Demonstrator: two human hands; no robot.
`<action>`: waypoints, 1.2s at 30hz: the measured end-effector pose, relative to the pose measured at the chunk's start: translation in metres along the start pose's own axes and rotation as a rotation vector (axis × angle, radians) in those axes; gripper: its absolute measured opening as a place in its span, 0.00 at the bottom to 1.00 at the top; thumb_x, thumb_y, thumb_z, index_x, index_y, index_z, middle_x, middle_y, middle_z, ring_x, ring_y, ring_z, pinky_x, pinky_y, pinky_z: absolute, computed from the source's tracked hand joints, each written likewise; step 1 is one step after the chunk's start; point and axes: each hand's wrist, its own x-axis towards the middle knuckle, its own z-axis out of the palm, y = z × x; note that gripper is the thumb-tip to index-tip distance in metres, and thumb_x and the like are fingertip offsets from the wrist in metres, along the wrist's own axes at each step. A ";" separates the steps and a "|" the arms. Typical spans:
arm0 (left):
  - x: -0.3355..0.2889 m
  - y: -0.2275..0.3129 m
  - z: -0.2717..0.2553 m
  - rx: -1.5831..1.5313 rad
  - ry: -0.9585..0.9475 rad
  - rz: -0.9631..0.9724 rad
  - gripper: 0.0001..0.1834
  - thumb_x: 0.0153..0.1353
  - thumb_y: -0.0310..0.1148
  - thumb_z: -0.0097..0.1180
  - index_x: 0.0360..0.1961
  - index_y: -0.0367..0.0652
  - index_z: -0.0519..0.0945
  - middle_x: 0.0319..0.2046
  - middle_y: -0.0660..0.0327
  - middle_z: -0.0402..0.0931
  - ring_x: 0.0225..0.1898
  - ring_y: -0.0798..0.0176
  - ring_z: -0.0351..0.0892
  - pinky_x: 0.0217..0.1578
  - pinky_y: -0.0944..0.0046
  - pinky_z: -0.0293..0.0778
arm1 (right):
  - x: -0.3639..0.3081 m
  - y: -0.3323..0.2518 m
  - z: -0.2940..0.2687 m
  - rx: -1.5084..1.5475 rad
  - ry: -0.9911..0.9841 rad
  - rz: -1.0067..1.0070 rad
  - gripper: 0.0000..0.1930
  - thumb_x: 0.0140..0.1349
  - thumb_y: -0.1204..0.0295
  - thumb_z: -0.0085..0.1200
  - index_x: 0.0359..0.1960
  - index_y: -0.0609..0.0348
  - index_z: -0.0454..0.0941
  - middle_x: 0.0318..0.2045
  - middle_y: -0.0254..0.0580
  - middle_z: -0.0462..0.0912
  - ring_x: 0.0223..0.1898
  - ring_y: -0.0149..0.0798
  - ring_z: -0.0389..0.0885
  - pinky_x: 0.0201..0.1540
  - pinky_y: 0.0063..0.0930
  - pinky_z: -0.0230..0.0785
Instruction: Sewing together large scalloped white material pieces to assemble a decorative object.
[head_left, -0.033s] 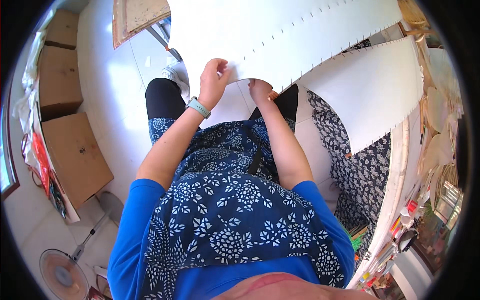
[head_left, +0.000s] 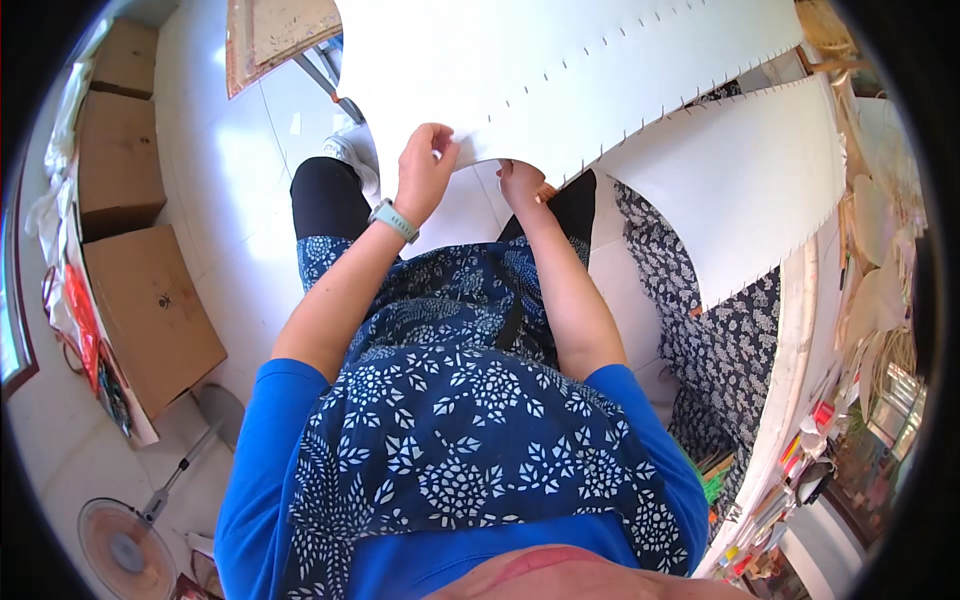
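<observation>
A large white sheet (head_left: 430,60) with rows of short dark pin-like marks spreads in front of my knees, and its near edge curves inward. Over that edge is my left hand (head_left: 426,170), with a pale watch on the wrist. Its thumb and fingers curl together, and whatever they pinch is too small or blurred to name. To its right, my right hand (head_left: 521,182) reaches up beneath the curved edge. The sheet hides its fingertips. A small orange-brown piece (head_left: 545,192) shows beside that hand.
A second white sheet (head_left: 745,180) lies at the right over dark patterned cloth (head_left: 720,350). Beyond it stands a cluttered bench edge (head_left: 790,340) with tools. Cardboard boxes (head_left: 150,310) and a fan (head_left: 125,550) line the left. A worn board (head_left: 280,40) is at the far left.
My left hand has shifted very slightly down and to the left at the sheet's edge. My right hand and the sheets look almost the same.
</observation>
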 end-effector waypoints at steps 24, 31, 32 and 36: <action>-0.046 -0.014 0.046 -1.532 -0.187 -0.872 0.11 0.62 0.32 0.52 0.45 0.47 0.76 0.45 0.66 0.76 0.49 0.69 0.70 0.49 0.65 0.63 | -0.029 -0.059 -0.111 0.323 -0.445 0.415 0.05 0.61 0.73 0.50 0.34 0.63 0.74 0.23 0.37 0.79 0.20 0.26 0.77 0.20 0.18 0.68; -0.068 -0.013 0.050 -1.484 -0.339 -0.832 0.16 0.62 0.32 0.54 0.50 0.43 0.75 0.48 0.62 0.75 0.49 0.69 0.71 0.51 0.65 0.66 | -0.042 -0.053 -0.094 0.650 -0.483 0.597 0.05 0.64 0.74 0.48 0.37 0.61 0.72 0.28 0.37 0.79 0.21 0.27 0.76 0.20 0.16 0.67; -0.067 -0.015 0.051 -1.454 -0.347 -0.830 0.14 0.63 0.31 0.52 0.48 0.40 0.76 0.46 0.60 0.76 0.48 0.67 0.73 0.51 0.66 0.67 | -0.043 -0.054 -0.090 0.670 -0.492 0.576 0.05 0.64 0.74 0.48 0.38 0.61 0.72 0.29 0.37 0.79 0.21 0.27 0.76 0.20 0.16 0.67; -0.069 -0.012 0.049 -1.333 -0.304 -0.804 0.13 0.64 0.30 0.50 0.45 0.34 0.77 0.42 0.57 0.78 0.45 0.65 0.76 0.51 0.67 0.69 | -0.050 -0.056 -0.093 0.644 -0.467 0.576 0.08 0.64 0.75 0.47 0.42 0.63 0.74 0.32 0.38 0.80 0.24 0.28 0.78 0.23 0.16 0.69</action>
